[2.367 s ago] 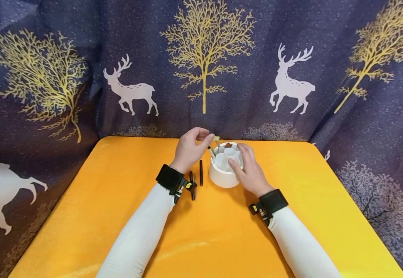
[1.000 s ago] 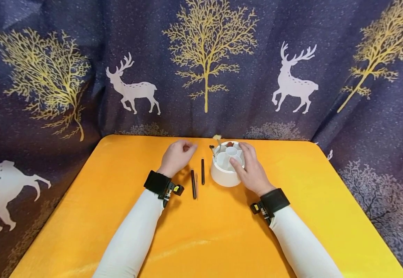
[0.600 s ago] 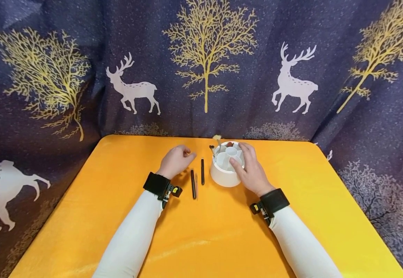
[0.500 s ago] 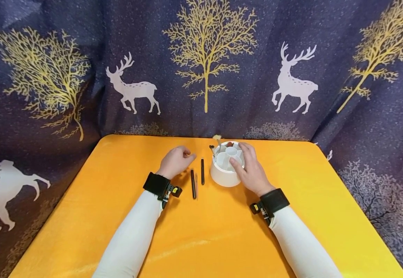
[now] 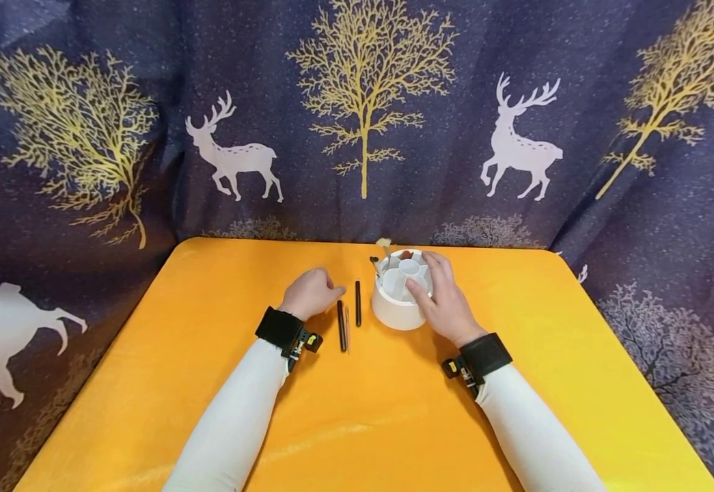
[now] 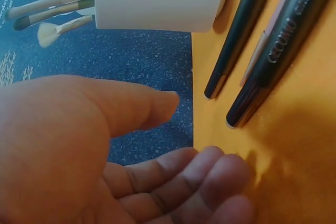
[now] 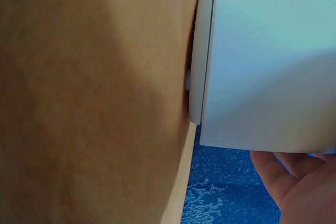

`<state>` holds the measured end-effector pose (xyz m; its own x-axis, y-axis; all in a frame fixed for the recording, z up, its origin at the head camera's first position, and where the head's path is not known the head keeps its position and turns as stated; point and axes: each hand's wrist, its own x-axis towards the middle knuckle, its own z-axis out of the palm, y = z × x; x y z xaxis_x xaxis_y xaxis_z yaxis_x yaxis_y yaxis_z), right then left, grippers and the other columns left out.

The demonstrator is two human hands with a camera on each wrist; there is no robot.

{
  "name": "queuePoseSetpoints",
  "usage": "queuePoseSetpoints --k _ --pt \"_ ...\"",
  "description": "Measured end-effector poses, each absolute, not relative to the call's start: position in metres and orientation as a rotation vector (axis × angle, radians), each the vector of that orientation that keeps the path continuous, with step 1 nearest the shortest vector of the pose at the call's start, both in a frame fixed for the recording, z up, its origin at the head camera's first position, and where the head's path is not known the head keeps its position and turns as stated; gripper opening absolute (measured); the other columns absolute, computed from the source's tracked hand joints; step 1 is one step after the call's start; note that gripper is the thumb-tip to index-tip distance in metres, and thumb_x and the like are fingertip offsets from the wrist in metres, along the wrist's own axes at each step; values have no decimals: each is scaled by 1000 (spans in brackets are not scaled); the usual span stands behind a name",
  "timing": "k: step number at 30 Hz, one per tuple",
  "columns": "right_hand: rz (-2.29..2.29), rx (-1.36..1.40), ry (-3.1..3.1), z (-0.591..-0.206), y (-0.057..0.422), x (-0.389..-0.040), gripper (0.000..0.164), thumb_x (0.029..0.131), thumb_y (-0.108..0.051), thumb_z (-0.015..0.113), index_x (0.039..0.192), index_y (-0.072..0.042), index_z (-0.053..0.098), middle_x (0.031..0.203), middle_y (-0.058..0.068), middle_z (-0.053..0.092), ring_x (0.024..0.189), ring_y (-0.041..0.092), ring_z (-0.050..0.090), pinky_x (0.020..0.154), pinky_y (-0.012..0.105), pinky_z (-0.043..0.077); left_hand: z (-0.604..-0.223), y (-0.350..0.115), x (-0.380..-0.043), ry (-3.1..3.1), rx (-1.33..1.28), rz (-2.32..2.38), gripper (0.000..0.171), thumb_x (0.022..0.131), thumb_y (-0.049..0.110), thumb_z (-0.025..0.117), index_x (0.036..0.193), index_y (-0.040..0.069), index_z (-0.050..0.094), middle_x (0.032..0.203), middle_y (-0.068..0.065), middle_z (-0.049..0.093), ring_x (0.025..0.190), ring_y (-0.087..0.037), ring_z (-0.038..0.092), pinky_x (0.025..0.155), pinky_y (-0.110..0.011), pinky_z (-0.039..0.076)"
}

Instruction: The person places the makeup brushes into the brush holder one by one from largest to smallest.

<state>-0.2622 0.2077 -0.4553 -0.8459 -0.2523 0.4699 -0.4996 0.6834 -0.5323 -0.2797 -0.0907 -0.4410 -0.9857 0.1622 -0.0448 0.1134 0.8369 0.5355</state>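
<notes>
A white round brush holder [image 5: 398, 313] with divided compartments stands at the far middle of the table. My right hand [image 5: 449, 301] grips its right side, thumb over the rim. Several makeup brushes [image 6: 55, 4] stick out of the holder, one with a pale fan-shaped head [image 6: 48, 34]. Left of it, my left hand [image 5: 312, 292] hovers with fingers loosely bent and thumb apart, holding nothing. Beside that hand lie two black-handled makeup brushes [image 5: 341, 326] [image 5: 358, 304], and a thin pinkish stick [image 5: 348, 331] rests next to the nearer one.
An orange cloth [image 5: 357, 424] covers the table, its far edge just behind the holder. A dark curtain [image 5: 332, 123] printed with deer and trees hangs around the table's back and sides. Both wrists carry black straps with small cameras.
My left hand has left the brush heads at the holder, pulled back to the left, then come down nearer the brushes on the table. The right hand has stayed at the holder.
</notes>
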Motion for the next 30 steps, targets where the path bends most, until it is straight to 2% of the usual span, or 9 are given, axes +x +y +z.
queuePoseSetpoints --k 3,10,16,23,30 --pt "950 591 -2542 -455 208 -262 67 101 -53 45 154 -16 28 155 2 24 134 24 37 105 50 36 -442 -90 -278 2892 211 809 51 91 45 64 52 18 46 46 2 35 40 -18 40 39 -29 24" --pt "947 589 -2553 -455 207 -261 68 101 -54 45 154 -15 28 155 3 24 135 24 37 105 49 36 -443 -90 -273 2804 229 751 49 89 43 66 51 16 54 45 -1 52 43 -21 52 38 -30 33" --pt "946 583 -2553 -454 207 -262 68 101 -54 45 154 -16 27 155 3 24 135 24 37 105 50 36 -440 -89 -271 2777 252 732 43 88 37 68 57 8 63 46 -2 53 42 -22 52 39 -31 35" --pt "951 584 -2541 -455 207 -261 68 101 -54 45 154 -16 28 154 3 24 135 24 36 105 50 36 -440 -88 -270 2750 253 704 44 85 40 73 53 13 59 47 -3 55 40 -21 51 38 -30 37" --pt "944 585 -2539 -455 208 -261 68 101 -55 45 154 -16 28 154 3 25 134 24 38 104 51 37 -441 -87 -269 2746 275 675 42 84 42 73 59 9 65 51 -6 58 40 -20 50 37 -30 37"
